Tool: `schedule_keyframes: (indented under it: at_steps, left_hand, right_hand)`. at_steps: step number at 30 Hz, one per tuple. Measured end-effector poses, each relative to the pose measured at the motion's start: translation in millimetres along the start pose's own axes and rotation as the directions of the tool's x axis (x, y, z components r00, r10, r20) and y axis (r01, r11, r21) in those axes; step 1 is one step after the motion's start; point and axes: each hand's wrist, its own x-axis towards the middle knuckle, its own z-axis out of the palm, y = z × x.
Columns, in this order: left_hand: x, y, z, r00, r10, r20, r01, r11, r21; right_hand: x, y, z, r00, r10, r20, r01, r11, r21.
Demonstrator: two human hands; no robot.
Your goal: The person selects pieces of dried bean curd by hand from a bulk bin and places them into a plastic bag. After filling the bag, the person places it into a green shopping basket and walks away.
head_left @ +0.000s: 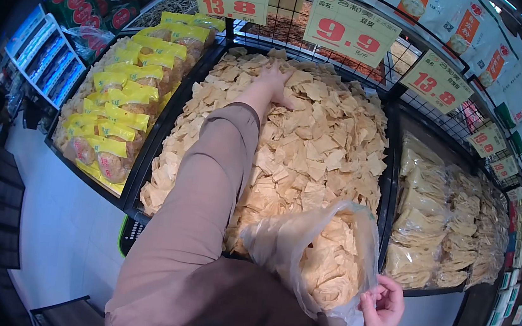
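Note:
My left hand reaches to the far part of the middle bin, palm down on the pale dried sheets, its fingers spread. A brown sleeve covers that arm. At the lower right, my right hand pinches the rim of a clear plastic bag. The bag's mouth gapes toward me, and pale dried pieces fill it. It rests over the near edge of the heap.
Yellow-labelled packages fill the bin on the left. Wrapped bundles lie in the right bin. Black dividers separate the bins. Price signs hang on a wire rack behind, with white packets above. A green-edged basket is below left.

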Motion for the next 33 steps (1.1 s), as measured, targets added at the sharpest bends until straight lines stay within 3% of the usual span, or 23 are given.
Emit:
schedule_keyframes:
  at_steps: [4, 6, 13, 15, 16, 19, 20, 22, 24, 26, 27, 28, 29, 31, 33]
  left_hand:
    - [5, -6, 6, 0.995, 0.032, 0.095, -0.033, 0.999, 0.008]
    - [2, -15, 3, 0.985, 0.175, 0.005, -0.175, 0.985, 0.001]
    - [-24, -43, -3, 0.949, 0.197, -0.244, -0.243, 0.954, -0.174]
    - [-24, -51, 1, 0.939, 0.189, -0.286, -0.296, 0.867, -0.4]
    - [-35, -48, -9, 0.94, 0.195, -0.279, -0.298, 0.867, -0.399]
    - [-68, -31, -45, 0.923, 0.259, -0.284, -0.384, 0.648, -0.658]
    - [-106, -7, -84, 0.952, 0.263, -0.155, -0.285, 0.581, -0.762]
    - [-138, 14, -116, 0.926, 0.356, -0.128, -0.303, 0.496, -0.814]
    - [-176, 36, -146, 0.778, 0.594, -0.208, -0.49, 0.364, -0.792]
    - [-213, 63, -172, 0.563, 0.78, -0.274, -0.633, 0.194, -0.749]
    - [-228, 78, -180, 0.472, 0.844, -0.255, -0.608, 0.102, -0.787]
    - [-237, 93, -184, 0.319, 0.891, -0.323, -0.741, 0.022, -0.672]
    - [-248, 111, -185, 0.193, 0.909, -0.37, -0.768, -0.094, -0.633]
    - [-264, 142, -174, 0.002, 0.923, -0.385, -0.683, -0.28, -0.675]
    - [-273, 162, -156, -0.079, 0.968, -0.238, -0.662, -0.23, -0.714]
  right_hand:
    - [-2, -2, 6, 0.998, 0.036, -0.047, -0.033, 0.997, 0.075]
    - [-2, -3, 7, 0.998, 0.041, -0.038, -0.038, 0.996, 0.079]
    - [1, -5, 7, 0.999, 0.038, 0.008, -0.039, 0.99, 0.133]
    - [1, -1, 4, 0.999, 0.006, 0.045, -0.012, 0.993, 0.119]
    - [1, -1, 3, 0.999, 0.013, 0.041, -0.018, 0.992, 0.122]
    - [3, -1, 1, 0.997, 0.001, 0.071, -0.01, 0.991, 0.131]
    - [4, -2, 1, 0.998, 0.019, 0.056, -0.026, 0.991, 0.134]
    - [5, -2, 1, 0.996, 0.002, 0.085, -0.016, 0.986, 0.166]
    - [7, -3, 1, 0.997, 0.021, 0.071, -0.034, 0.982, 0.188]
    - [9, -3, 2, 0.994, -0.04, 0.099, 0.019, 0.978, 0.208]
    - [9, -3, 2, 0.994, -0.056, 0.097, 0.034, 0.976, 0.214]
    - [8, -2, 2, 0.994, -0.054, 0.092, 0.033, 0.976, 0.214]
    - [8, 0, 3, 0.997, -0.047, 0.057, 0.032, 0.972, 0.231]
    - [9, -6, 2, 0.998, -0.054, 0.043, 0.043, 0.976, 0.215]
    - [10, -7, 1, 0.997, -0.078, 0.013, 0.072, 0.963, 0.261]
